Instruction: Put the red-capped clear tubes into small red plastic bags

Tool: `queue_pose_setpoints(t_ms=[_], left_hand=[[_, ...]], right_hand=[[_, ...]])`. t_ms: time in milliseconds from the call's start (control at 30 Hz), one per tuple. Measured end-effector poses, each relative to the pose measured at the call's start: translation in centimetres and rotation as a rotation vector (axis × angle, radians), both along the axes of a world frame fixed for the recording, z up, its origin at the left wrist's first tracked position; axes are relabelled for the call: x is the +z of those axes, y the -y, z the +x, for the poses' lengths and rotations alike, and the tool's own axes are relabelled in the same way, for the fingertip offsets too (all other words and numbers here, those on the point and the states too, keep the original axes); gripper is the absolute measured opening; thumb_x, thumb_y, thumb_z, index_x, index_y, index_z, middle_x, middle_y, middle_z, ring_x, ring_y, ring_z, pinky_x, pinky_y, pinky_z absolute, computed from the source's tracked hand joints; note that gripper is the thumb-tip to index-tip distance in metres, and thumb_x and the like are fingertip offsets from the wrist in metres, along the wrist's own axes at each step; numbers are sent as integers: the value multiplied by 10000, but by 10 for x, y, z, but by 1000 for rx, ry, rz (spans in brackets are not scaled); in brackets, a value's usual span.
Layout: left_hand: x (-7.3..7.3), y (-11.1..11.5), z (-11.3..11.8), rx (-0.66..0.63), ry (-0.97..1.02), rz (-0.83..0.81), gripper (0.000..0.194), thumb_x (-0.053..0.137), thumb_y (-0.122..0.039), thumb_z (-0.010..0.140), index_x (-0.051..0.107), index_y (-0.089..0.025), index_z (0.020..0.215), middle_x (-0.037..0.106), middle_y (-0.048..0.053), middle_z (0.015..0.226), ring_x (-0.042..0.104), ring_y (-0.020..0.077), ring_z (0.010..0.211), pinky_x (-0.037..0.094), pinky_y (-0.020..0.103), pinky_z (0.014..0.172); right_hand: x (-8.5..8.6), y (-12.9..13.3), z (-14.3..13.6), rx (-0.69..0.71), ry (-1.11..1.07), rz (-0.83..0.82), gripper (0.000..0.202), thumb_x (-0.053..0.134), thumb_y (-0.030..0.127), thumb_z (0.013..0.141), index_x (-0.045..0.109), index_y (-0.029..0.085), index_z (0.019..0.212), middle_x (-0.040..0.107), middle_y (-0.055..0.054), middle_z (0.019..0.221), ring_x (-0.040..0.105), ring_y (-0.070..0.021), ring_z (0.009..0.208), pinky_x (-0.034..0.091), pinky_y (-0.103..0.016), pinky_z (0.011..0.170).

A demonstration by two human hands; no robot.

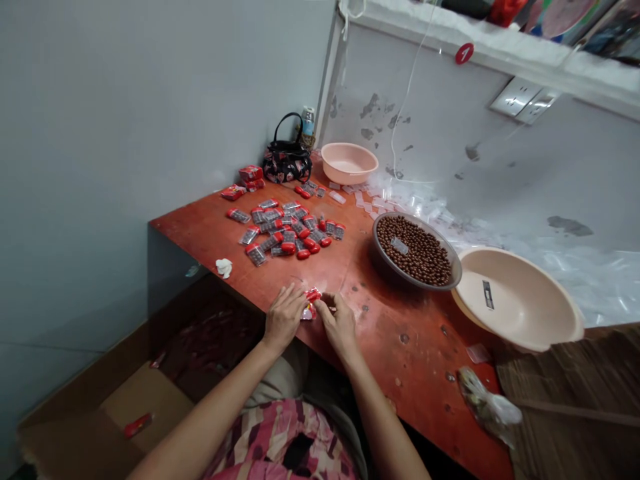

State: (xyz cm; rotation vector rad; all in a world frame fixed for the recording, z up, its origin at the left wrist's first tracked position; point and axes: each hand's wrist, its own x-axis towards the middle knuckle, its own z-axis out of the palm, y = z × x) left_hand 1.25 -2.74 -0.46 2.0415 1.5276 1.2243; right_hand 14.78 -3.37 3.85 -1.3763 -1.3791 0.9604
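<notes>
Your left hand and right hand grip small red packet, fingers nearly closed, at table edge; red-capped packs lie beyond.

Packing workshop, by appearance: red worktop under the hands, red-capped packs heaped beyond, basin of brown balls rightward.

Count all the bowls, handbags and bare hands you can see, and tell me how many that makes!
Bowls: 3 (pink bowl, grey bowl, cream bowl)
Handbags: 1 (black handbag)
Bare hands: 2 (left hand, right hand)
Total: 6
</notes>
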Motion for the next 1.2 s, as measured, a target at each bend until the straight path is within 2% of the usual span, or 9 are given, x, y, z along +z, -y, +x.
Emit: queue_pose_setpoints(t_ms=[200,300,400,600,667,800,967,1100,1200], left_hand=[[25,1,-4,3,332,-87,341,521,-247,758,563,-217,1095,546,71,1177,450,232,1122,291,415,975],[39,-2,-10,31,637,-340,380,597,-305,692,585,-205,1058,617,76,1061,555,243,981,432,354,841],[43,-7,-14,-109,861,-633,239,605,-357,668,666,-151,773,667,40,722,622,222,705,502,336,668],[34,-13,-17,-54,1033,-741,225,663,-329,612,614,-119,547,609,14,551,591,164,565,509,304,593],[32,-15,-20,27,1050,-730,221,669,-321,610,613,-115,551,610,10,541,584,145,546,501,269,575],[32,-16,-26,136,1148,-747,214,685,-307,598,609,-112,553,607,6,530,579,123,535,491,225,543],[38,-18,-30,186,1291,-828,181,703,-253,591,614,-96,594,630,40,587,595,128,565,502,212,526],[42,-24,-32,257,1494,-808,92,668,-166,638,603,-102,643,622,26,592,593,115,529,515,214,497],[42,-29,-31,276,1622,-805,56,638,-139,669,597,-106,689,637,37,623,612,132,542,531,239,514]], right_hand=[[2,-20,-7,-31,-316,-131,225,594,284,684,564,188,886,621,17,688,566,-120,556,449,-232,532],[7,-31,-5,26,-448,-196,221,622,242,653,551,176,852,581,46,602,527,-94,476,426,-206,473],[11,-40,-5,140,-462,-224,226,643,199,625,561,160,832,565,52,567,513,-80,466,414,-191,476],[19,-76,-5,252,-60,-209,163,611,251,660,604,156,793,604,26,590,553,-101,514,424,-197,506],[25,-105,-1,153,252,-156,169,550,305,714,620,164,777,642,-3,665,591,-127,593,446,-218,568],[35,-176,10,-126,471,-140,307,454,366,778,597,149,941,620,-119,985,554,-231,941,404,-316,779],[30,-231,16,-264,605,-271,272,559,321,688,642,91,808,621,-227,926,550,-333,937,402,-389,741],[28,-225,24,-220,591,-275,226,624,289,600,651,115,741,659,-153,768,604,-278,793,431,-307,640],[31,-191,31,-162,528,-194,263,550,319,676,627,126,836,656,-87,733,606,-202,707,433,-251,593]])
